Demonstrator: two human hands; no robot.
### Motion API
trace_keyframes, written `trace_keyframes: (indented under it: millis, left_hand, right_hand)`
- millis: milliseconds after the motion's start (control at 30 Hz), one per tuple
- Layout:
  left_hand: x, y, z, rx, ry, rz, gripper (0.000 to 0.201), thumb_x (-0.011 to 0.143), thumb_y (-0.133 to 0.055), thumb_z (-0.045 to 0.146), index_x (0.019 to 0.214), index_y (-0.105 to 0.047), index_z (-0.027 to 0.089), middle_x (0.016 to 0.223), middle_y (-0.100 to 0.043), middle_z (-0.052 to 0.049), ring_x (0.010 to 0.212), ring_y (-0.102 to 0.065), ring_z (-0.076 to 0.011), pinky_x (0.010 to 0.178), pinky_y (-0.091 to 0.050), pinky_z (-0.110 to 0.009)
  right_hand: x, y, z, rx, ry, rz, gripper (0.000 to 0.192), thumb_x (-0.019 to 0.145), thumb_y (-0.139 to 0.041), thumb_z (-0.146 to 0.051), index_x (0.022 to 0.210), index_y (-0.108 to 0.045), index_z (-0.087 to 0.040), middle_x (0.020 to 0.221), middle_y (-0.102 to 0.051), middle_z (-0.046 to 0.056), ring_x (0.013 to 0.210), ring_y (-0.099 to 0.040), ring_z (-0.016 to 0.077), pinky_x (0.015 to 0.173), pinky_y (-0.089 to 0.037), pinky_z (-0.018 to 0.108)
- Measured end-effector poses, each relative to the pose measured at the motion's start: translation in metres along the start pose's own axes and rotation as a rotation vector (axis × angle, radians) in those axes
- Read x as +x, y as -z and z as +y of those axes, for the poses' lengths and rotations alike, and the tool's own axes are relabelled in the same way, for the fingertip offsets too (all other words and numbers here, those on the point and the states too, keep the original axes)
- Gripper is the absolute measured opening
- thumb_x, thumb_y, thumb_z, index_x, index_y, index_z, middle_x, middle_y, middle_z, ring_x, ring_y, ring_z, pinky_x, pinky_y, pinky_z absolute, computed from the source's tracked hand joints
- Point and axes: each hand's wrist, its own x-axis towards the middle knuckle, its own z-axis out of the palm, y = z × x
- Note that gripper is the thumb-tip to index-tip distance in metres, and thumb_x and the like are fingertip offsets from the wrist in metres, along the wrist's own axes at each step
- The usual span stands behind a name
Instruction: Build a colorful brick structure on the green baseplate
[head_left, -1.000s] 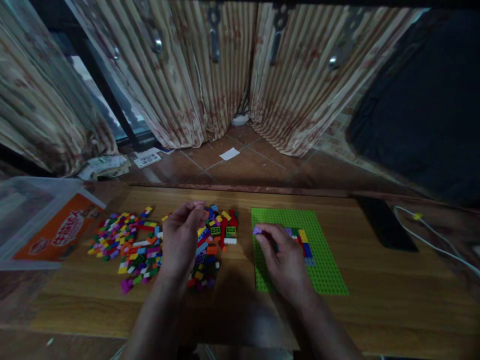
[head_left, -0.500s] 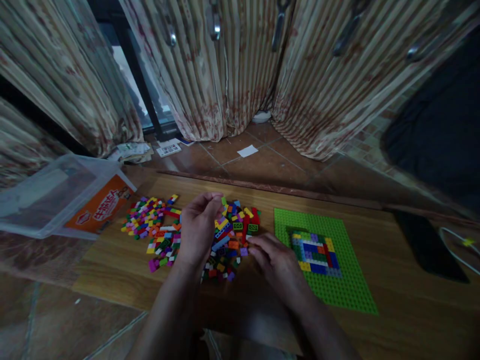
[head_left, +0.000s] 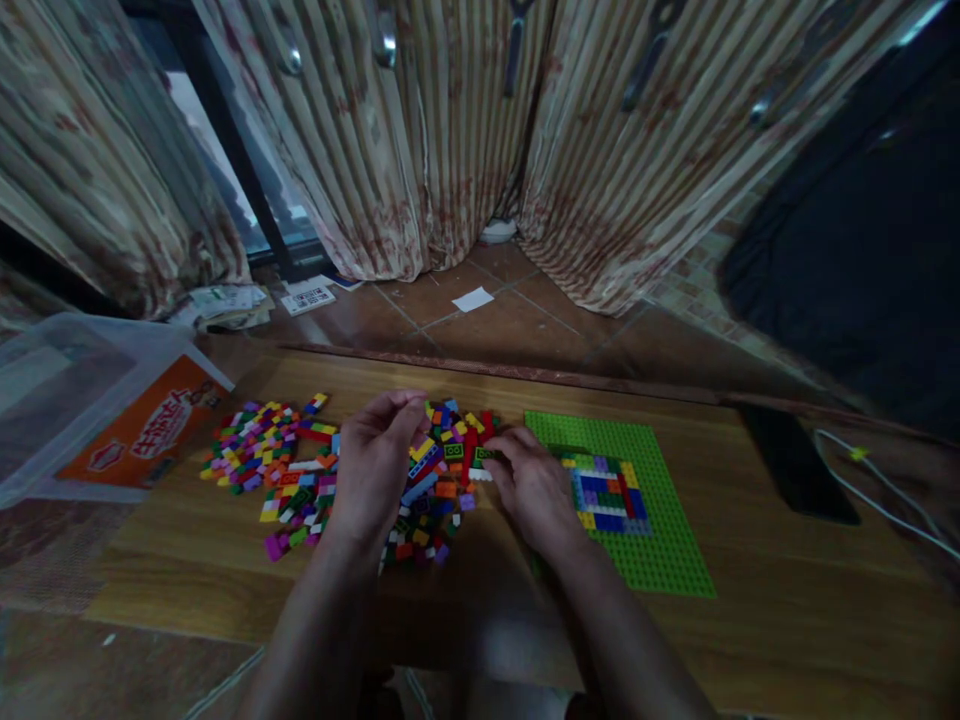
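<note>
- A head-worn camera looks down on a wooden counter (head_left: 750, 620) in dim light, with both bare hands at a pile of small coloured bricks (head_left: 442, 470)
- The left hand (head_left: 375, 465) hovers over the middle of the pile, fingers curled with thumb and fingertips pinched close; I cannot tell whether a brick sits between them
- The right hand (head_left: 529, 485) rests at the pile's right edge, fingers narrowed around the green and red bricks there; whether it grips one is hidden
- Just right of that hand lies a green baseplate (head_left: 660, 540) carrying a partly built rectangle of bricks (head_left: 607, 490)
- A second, looser scatter of bricks (head_left: 255, 460) lies to the left, near a clear plastic tub (head_left: 67, 380)
- Risks, as judged: a sweeping wrist could push loose bricks off the near counter edge; the right forearm, close to the baseplate, could nudge it or knock the built rectangle; the low light may cause a wrong colour to be picked
- A dark phone (head_left: 799, 465) and white cable (head_left: 885, 490) lie well apart at the far right
</note>
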Motion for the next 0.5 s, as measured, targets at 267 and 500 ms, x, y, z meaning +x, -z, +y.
trace_keyframes:
  millis: [267, 500]
  left_hand:
    - [-0.001, -0.006, -0.006, 0.102, 0.025, -0.030, 0.013, 0.068, -0.075, 0.027, 0.075, -0.073, 0.018, 0.067, -0.065, 0.001, 0.061, -0.055, -0.0114, 0.059, -0.043, -0.022]
    - [-0.009, -0.017, -0.007, 0.290, 0.015, -0.107, 0.015, 0.072, -0.072, 0.030, 0.081, -0.075, 0.018, 0.064, -0.066, -0.001, 0.060, -0.056, -0.0149, 0.056, -0.042, -0.023]
  right_hand:
    - [-0.005, 0.011, -0.005, 0.198, -0.067, 0.088, 0.014, 0.093, -0.052, -0.023, 0.103, -0.061, -0.022, 0.097, -0.070, 0.006, 0.086, -0.066, 0.0192, 0.076, -0.050, 0.031]
    - [-0.010, 0.040, 0.023, 0.601, -0.218, 0.349, 0.011, 0.083, -0.062, -0.029, 0.091, -0.063, -0.021, 0.081, -0.069, 0.000, 0.075, -0.065, 0.0153, 0.070, -0.050, 0.028]
